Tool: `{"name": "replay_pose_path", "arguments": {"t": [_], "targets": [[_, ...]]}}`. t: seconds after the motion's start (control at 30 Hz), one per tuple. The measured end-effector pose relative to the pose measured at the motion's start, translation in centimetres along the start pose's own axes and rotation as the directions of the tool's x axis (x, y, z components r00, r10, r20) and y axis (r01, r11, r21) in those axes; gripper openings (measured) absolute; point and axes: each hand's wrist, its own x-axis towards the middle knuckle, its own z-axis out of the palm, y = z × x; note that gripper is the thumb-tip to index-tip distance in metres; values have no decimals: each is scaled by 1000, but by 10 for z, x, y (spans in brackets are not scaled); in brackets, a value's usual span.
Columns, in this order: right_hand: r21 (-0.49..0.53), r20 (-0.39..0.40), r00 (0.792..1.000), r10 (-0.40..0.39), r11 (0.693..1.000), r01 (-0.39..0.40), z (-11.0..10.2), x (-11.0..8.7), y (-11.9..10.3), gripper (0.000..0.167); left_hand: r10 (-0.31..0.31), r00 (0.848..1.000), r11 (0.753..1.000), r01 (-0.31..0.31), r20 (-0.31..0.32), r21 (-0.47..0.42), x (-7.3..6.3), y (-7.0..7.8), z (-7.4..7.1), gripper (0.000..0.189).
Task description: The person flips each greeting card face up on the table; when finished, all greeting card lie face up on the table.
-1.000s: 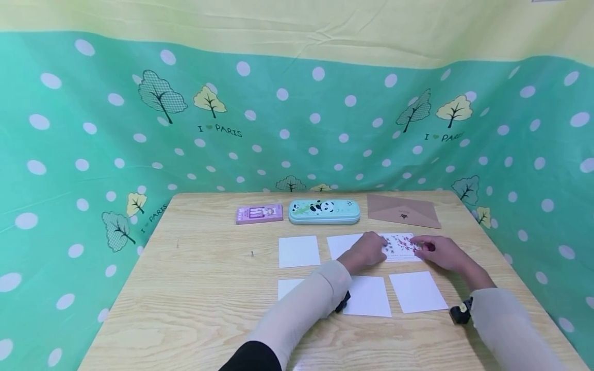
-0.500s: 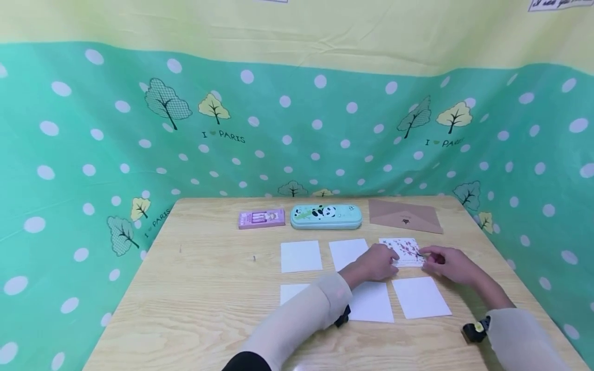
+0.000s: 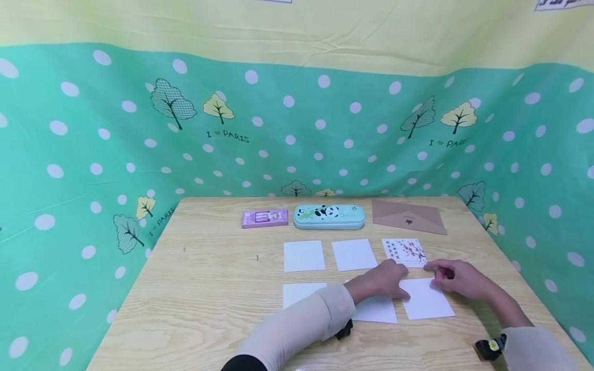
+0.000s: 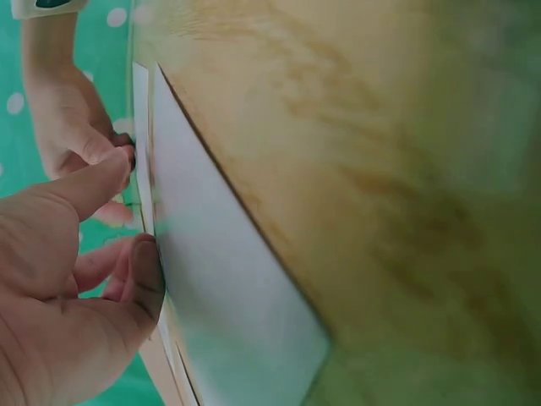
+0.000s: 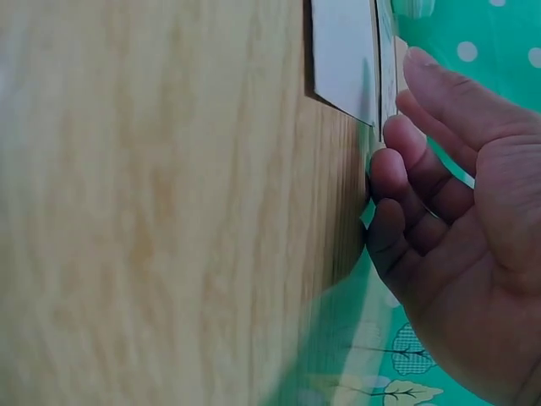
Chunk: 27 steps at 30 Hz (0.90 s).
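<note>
In the head view my left hand [image 3: 387,278] is over the gap between the back and front rows of cards, its thumb and fingers apart and reaching over the white front-right card [image 3: 429,304]. My right hand [image 3: 464,279] is at that card's far right corner, index fingertip close to the lower right corner of the blossom-printed card [image 3: 403,251]. Both wrist views show loosely bent fingers with nothing gripped: the left hand [image 4: 84,288] beside the white card's edge [image 4: 224,262], the right hand [image 5: 473,194] by a white card's corner [image 5: 342,68].
More white cards lie in two rows, such as the back-left card [image 3: 303,256] and back-middle card [image 3: 354,254]. Behind them are a purple box [image 3: 265,218], a panda pencil case [image 3: 329,217] and a brown envelope [image 3: 408,217]. A green curtain [image 3: 287,129] borders the table.
Both hands have left the printed card and come toward the front, down to the front-right white card. The printed card now lies uncovered, with its left-hand lettering in sight.
</note>
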Motion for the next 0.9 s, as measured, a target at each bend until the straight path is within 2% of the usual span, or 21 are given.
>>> {"name": "replay_pose_path", "arguments": {"t": [0.17,0.33,0.47,0.63,0.83,0.9], "targets": [[30,53,998,-46,999,44,-1,-6,0,47,-50,999,999,50,18,-3,-2,0,2,63],[35,62,997,-41,999,39,-1,-10,4,52,-75,997,997,75,13,15,-6,3,0,59],[21,35,999,-37,999,36,2,-10,4,44,-76,997,997,76,1,3,-6,5,0,53],[57,51,999,-5,998,2,5,-10,3,38,-48,999,999,49,-2,20,-3,6,2,46],[85,58,997,-41,996,36,6,-8,3,31,-116,993,993,116,17,-28,-6,6,0,49],[92,49,998,-50,995,45,6,-7,2,30,-122,992,992,122,17,-33,-7,7,-1,49]]}}
